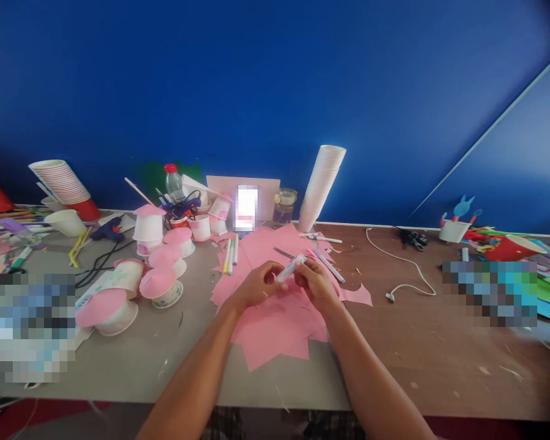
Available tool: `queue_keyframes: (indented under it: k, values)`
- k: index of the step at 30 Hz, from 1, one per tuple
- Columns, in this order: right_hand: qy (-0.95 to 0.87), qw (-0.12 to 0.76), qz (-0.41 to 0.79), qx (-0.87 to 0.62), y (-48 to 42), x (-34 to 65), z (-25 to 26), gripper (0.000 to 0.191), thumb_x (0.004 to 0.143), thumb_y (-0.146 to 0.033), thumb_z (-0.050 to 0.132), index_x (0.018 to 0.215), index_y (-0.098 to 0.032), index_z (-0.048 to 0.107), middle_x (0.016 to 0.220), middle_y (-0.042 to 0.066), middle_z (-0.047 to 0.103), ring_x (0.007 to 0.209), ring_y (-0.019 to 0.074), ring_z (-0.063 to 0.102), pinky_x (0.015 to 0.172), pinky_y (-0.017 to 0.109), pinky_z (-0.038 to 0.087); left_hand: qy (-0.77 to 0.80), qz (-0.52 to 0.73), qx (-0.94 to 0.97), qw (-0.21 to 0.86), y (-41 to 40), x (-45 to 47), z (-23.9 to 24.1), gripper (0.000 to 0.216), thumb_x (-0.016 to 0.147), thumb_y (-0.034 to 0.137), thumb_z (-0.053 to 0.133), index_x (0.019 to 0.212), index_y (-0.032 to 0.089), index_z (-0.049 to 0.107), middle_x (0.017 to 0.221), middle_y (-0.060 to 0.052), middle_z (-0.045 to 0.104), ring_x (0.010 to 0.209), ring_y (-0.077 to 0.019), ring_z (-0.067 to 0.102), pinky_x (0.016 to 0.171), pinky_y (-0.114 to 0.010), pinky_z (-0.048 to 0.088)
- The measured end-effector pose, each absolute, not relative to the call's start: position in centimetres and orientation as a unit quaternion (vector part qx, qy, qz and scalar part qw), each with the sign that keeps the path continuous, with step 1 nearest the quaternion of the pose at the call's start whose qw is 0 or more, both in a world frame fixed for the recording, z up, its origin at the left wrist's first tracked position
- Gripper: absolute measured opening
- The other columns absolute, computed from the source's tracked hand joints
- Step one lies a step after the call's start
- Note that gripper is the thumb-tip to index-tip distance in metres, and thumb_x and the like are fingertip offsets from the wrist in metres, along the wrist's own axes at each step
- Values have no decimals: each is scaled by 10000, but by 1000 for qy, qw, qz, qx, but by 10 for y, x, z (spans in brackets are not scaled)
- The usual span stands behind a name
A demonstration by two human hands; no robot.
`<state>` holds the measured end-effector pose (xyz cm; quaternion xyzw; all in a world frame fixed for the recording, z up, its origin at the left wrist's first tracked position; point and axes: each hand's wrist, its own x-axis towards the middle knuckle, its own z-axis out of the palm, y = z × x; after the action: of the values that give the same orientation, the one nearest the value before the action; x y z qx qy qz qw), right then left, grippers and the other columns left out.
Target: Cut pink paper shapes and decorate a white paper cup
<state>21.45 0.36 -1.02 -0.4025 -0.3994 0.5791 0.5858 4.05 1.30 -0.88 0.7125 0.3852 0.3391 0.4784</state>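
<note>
Left hand [258, 285], right hand [316, 283] pinch white tube [289, 269] over pink paper [275, 345]. Apparent step: tube handling; next calls for steady fingers.

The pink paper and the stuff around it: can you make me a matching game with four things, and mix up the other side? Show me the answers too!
Things
1. Pale tube
2. White cable
3. Clear bottle
4. Pink paper

Where or how
A. Has a red cap
B. Spread out beneath the left hand and the right hand
C. Lies on the brown tabletop, at the right
D. Held in the fingers of both hands

Right pairs: 1-D, 2-C, 3-A, 4-B
</note>
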Motion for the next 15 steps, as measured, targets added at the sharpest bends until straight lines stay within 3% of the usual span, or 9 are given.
queue_keyframes:
  k: [5,15]
  values:
    - [-386,614,552,-412,5,209,-14,269,648,-365,737,616,-173,550,457,-79,395,424,57,332,430,214,239,414,357,726,418,8,54,-13,257,782,313,565,1011,201,601,912,-24,635,736,-138,522,654,-256,418]
    - [-252,718,537,-364,15,243,-6,211,671,-345,687,656,-181,555,504,-76,432,395,42,316,393,200,251,379,354,666,536,13,49,-19,313,823,375,539,1057,176,599,840,-36,608,656,-116,504,603,-242,418]
